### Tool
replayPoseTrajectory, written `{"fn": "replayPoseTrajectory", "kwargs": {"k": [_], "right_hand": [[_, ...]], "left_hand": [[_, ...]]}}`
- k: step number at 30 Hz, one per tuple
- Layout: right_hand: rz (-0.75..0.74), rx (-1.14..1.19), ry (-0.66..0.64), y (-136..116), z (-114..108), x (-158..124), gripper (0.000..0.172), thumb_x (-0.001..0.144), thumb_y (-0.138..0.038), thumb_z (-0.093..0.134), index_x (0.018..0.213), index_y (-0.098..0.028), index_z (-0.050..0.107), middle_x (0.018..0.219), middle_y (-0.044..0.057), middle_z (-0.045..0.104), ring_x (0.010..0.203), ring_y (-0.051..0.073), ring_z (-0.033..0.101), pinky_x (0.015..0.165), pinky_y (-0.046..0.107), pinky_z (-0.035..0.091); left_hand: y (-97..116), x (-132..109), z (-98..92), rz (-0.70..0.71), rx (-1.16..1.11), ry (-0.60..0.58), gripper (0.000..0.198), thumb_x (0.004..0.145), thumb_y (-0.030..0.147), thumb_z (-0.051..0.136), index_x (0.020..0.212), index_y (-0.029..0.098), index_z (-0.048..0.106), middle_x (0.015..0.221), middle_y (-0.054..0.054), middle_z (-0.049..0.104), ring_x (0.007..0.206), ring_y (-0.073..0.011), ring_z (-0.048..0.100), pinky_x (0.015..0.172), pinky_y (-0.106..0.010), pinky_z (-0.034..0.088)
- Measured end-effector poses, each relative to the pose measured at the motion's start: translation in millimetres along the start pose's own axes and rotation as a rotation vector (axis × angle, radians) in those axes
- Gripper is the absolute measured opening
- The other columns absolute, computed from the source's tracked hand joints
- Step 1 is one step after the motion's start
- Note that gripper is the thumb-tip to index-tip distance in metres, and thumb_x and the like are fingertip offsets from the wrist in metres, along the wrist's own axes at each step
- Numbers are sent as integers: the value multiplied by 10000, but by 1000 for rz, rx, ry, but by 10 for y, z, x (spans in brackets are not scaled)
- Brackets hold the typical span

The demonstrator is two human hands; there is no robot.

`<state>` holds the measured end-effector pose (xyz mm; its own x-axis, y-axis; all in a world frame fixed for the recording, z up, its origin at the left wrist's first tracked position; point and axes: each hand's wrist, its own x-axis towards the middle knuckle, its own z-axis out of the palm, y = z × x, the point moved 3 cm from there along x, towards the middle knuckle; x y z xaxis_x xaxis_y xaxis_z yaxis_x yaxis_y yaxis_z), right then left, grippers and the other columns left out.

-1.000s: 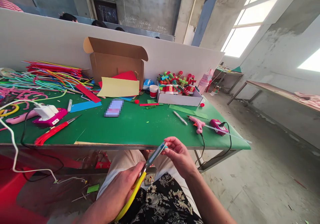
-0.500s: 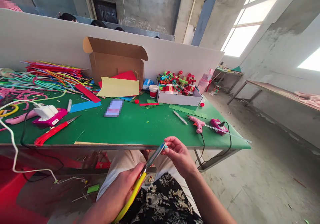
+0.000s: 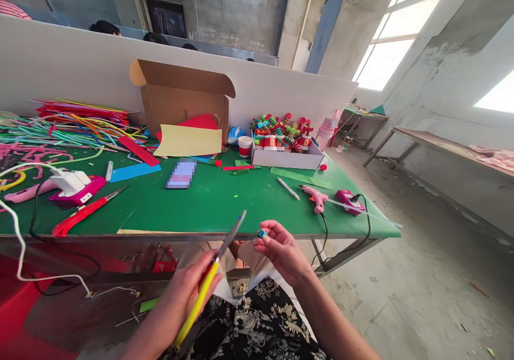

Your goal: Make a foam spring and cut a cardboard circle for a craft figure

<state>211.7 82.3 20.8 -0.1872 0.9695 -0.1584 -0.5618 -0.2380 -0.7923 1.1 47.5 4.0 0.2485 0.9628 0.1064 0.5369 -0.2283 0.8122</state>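
Note:
My left hand point(image 3: 196, 279) is closed around yellow-handled scissors point(image 3: 206, 285), whose blades point up and to the right over the table's front edge. A scrap of blue shows near the blade tip. In my right hand point(image 3: 283, 247) a small teal-blue piece point(image 3: 262, 234) is pinched between thumb and fingers; its exact kind is too small to make out. The blades and the blue piece are apart, with a short gap between them. Both hands are above my lap, just in front of the green tabletop point(image 3: 209, 204).
A pink glue gun point(image 3: 316, 198) and white pen point(image 3: 288, 188) lie at right. Behind them a white box point(image 3: 289, 159) holds several colourful figures. A phone point(image 3: 181, 174), red-handled scissors point(image 3: 86, 211), coloured pipe cleaners point(image 3: 76, 129) and a cardboard box point(image 3: 184, 100) occupy the left and back.
The scissors have moved left and down, away from the right hand, and their blades no longer meet the blue piece. The right hand has stayed nearly in place, still pinching it.

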Motion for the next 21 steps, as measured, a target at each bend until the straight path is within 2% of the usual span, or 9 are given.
{"fn": "replayPoseTrajectory", "kwargs": {"k": [2, 5, 8, 12, 16, 19, 21], "right_hand": [[27, 53, 10, 28, -20, 17, 324, 646, -225, 854, 915, -181, 679, 766, -17, 662, 703, 107, 678, 716, 230, 559], [65, 137, 61, 76, -76, 43, 308, 642, -233, 861, 890, -160, 694, 760, 2, 688, 723, 114, 690, 752, 235, 570], [88, 214, 144, 119, -146, 56, 301, 615, -217, 877, 856, -158, 706, 768, 3, 703, 710, 107, 691, 741, 216, 579], [118, 260, 168, 164, -203, 46, 279, 607, -174, 875, 834, -166, 713, 781, 7, 716, 721, 115, 699, 746, 217, 589], [145, 284, 140, 227, -218, 32, 275, 623, -159, 862, 859, -162, 720, 797, 29, 727, 794, 139, 711, 815, 244, 582], [150, 299, 134, 284, -216, 43, 239, 698, -207, 818, 910, -153, 722, 831, 53, 732, 826, 152, 709, 848, 269, 574], [149, 311, 132, 316, -206, 53, 221, 751, -253, 778, 930, -136, 721, 856, 75, 730, 836, 162, 706, 856, 284, 570]], "left_hand": [[-190, 31, -146, -33, 28, 100, 372, 825, 443, 538, 1133, 238, 567, 766, -2, 712, 584, -152, 637, 552, -206, 480], [-401, 92, -488, -156, 163, 199, 357, 797, 436, 571, 1103, 251, 557, 789, -6, 738, 642, -166, 685, 564, -192, 475], [-503, 177, -892, -289, 420, 277, 280, 792, 347, 545, 1051, 251, 593, 795, -24, 746, 650, -188, 697, 512, -196, 419], [-621, 325, -1346, -371, 787, 368, 323, 801, 312, 513, 1077, 199, 636, 837, -102, 746, 698, -251, 698, 528, -258, 416], [-755, 487, -1604, -427, 993, 326, 324, 813, 286, 483, 1027, 129, 670, 839, -172, 730, 712, -291, 688, 541, -305, 431], [-815, 616, -1711, -476, 1040, 243, 268, 824, 283, 452, 892, 141, 669, 799, -131, 712, 709, -286, 674, 540, -308, 435], [-835, 710, -1766, -431, 1039, 212, 278, 848, 308, 427, 872, 144, 651, 755, -81, 681, 716, -269, 661, 555, -304, 443]]}}
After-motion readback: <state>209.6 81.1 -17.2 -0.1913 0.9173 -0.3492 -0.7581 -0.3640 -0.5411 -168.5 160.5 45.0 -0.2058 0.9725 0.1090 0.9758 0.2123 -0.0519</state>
